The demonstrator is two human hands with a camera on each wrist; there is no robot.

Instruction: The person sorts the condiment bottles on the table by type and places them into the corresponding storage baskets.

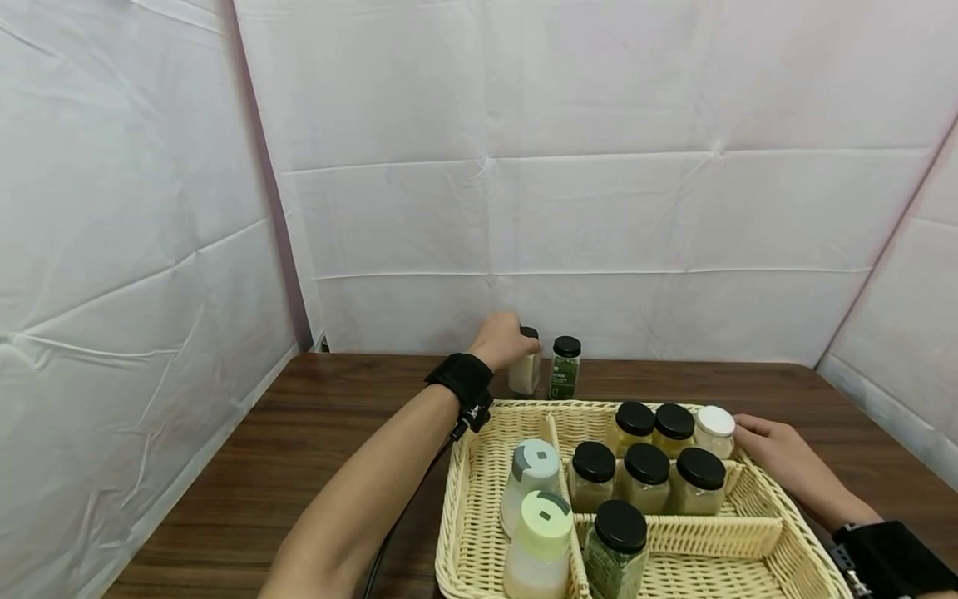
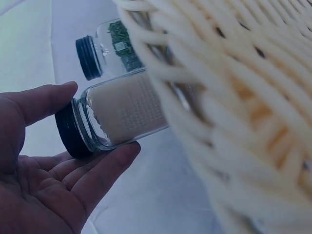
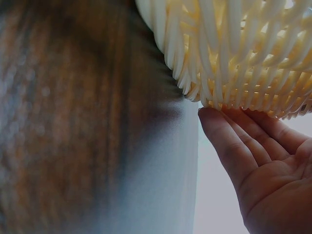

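At the back of the table, beyond the basket, my left hand grips a glass spice jar of pale powder by its black-lidded end. The thumb lies at the lid and the fingers are on the opposite side. Right beside it stands a second black-lidded jar with green flakes inside. My right hand is at the right rim of the wicker basket. Its straight fingers touch the weave in the right wrist view, and the thumb is hidden there.
Inside the divided basket stand several black-lidded jars, a white-lidded jar, a grey-topped bottle and a green-topped bottle. White sheeting hangs behind and at both sides of the brown table.
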